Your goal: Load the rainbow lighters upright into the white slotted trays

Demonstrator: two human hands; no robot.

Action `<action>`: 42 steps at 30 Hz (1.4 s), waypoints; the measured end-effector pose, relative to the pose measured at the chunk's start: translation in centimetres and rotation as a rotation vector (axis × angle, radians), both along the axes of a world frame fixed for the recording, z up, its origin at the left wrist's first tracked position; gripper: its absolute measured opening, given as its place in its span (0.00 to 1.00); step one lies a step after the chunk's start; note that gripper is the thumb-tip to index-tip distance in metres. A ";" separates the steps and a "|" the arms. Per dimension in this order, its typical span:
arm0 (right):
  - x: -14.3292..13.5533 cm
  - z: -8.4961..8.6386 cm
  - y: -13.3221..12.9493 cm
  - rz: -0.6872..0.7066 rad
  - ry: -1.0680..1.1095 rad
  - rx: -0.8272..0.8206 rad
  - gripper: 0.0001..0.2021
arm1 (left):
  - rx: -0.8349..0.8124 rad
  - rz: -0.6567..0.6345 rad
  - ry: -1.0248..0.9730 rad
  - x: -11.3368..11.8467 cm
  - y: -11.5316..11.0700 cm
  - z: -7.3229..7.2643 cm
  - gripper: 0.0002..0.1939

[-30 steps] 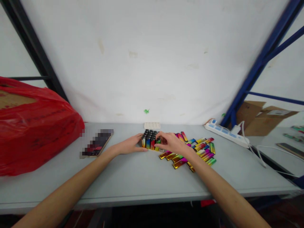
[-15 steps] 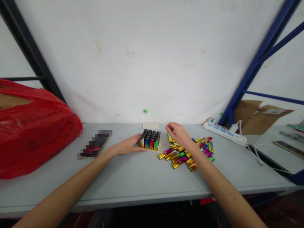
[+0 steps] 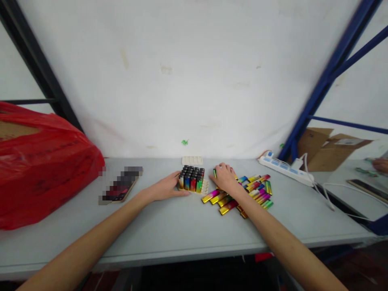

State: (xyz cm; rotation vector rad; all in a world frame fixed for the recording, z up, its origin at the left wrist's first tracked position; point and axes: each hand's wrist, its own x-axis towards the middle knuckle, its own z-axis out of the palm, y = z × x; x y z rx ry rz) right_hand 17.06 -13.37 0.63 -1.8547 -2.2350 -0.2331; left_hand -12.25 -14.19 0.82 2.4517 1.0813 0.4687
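Upright lighters (image 3: 192, 180) with black tops and shiny coloured bodies stand packed in a pale tray (image 3: 205, 186). Some of the tray's holes show at its right end. My left hand (image 3: 166, 186) grips the left side of this group, fingers behind and thumb along the front. To the right lies a loose pile of metallic lighters (image 3: 229, 207) in gold, purple, green and red. My right hand (image 3: 223, 178) rests over the pile's upper left part, thumb and fingers apart around a green lighter (image 3: 215, 173). The palm hides the lighters beneath it.
Against the wall sits another pale tray (image 3: 192, 160). A phone (image 3: 123, 186), partly blurred out, lies at left beside a red plastic bag (image 3: 48, 169). A white power strip (image 3: 286, 169) with cables and a cardboard box (image 3: 327, 149) are at right.
My right hand has come down from above the pile onto its upper left lighters, and its fingers have spread. My left hand has stayed at the tray.
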 end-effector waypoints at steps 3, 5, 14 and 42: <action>-0.5 -0.1 0.3 0.024 -0.030 -0.028 0.17 | 0.002 0.005 -0.024 0.1 0.2 -0.2 0.38; -0.5 0.1 0.5 0.063 -0.030 -0.061 0.15 | 0.004 -0.006 -0.034 0.1 0.4 -0.3 0.35; 0.1 -0.4 1.5 0.251 0.282 -0.073 0.20 | 0.029 -0.022 -0.014 -0.5 1.0 -0.5 0.35; -1.1 1.7 -0.1 0.276 0.867 0.122 0.27 | 0.037 -0.035 0.008 -1.1 0.8 0.2 0.39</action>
